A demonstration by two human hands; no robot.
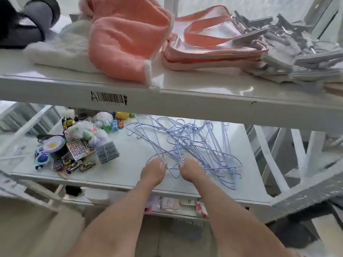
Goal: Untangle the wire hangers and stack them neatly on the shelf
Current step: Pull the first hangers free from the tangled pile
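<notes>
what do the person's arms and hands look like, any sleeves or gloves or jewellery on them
Both forearms are bare right up to the bottom of the picture, with no sleeves in view. The left hand and right hand wear no gloves, and no watch, bracelet or ring is visible.

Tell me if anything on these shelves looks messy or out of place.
Yes. The wire hangers on the middle shelf lie in a crossed, tangled heap, some poking over the front edge. The left hand and right hand are at the heap's near edge. Small toys are jumbled at the left.
</notes>
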